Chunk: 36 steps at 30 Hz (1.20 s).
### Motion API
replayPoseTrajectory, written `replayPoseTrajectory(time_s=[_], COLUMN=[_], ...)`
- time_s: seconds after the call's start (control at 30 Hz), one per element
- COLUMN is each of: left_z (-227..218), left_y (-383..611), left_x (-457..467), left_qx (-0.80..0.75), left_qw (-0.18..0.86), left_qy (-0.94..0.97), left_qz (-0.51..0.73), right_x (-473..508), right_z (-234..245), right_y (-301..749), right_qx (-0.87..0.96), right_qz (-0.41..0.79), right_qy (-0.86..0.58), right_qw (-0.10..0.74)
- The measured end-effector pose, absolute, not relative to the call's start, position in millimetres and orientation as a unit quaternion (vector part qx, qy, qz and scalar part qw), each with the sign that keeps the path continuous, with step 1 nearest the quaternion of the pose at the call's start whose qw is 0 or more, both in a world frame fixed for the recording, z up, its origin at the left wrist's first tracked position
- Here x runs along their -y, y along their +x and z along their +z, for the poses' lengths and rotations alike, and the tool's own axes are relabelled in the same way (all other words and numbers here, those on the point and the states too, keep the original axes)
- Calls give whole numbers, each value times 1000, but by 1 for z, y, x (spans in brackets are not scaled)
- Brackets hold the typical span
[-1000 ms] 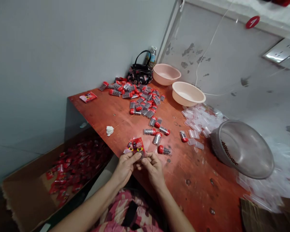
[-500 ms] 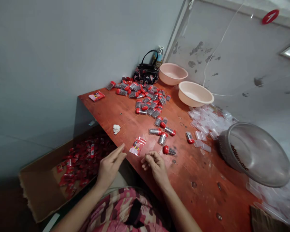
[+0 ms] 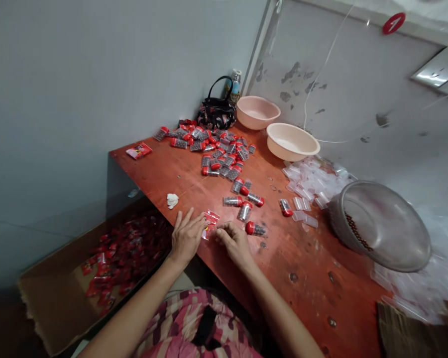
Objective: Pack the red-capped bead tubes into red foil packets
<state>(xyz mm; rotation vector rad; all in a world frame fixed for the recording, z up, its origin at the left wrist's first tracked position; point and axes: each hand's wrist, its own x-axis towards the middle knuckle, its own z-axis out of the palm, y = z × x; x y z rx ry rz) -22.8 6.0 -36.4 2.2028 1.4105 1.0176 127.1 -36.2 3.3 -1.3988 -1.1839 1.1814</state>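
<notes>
At lower centre of the frame, a small red sachet (image 3: 210,223) is lying on the red wooden counter (image 3: 294,263) between the person's left hand (image 3: 186,236) and right hand (image 3: 234,243); the left grip is spreading wide beside it; the right grip is curling narrow at its edge, pinching it or not I cannot tell; red-capped vials (image 3: 216,154) are lying scattered toward upper centre.

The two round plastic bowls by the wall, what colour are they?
Pale pink, both the far round bowl and near round bowl, seen in the head view.

Two pink basins (image 3: 293,141) sitting against the wall, black handbag (image 3: 216,114) and bottle (image 3: 236,82) standing just beside them, steel basin (image 3: 381,223) leaning tilted on the table's far side, wall socket (image 3: 438,69) showing upper right.
</notes>
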Motion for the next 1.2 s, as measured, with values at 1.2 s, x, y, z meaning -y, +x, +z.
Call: replayPoseTrajectory(time_s=[1.2], left_z=[-35], left_y=[-28], left_x=[-8], left_qx=[-441], left_qw=[85], left_qy=[847], left_qz=[285], right_x=[32], right_z=[-1], right_y=[130], right_qx=[502], right_qz=[430], right_qy=[-584], right_qw=[471])
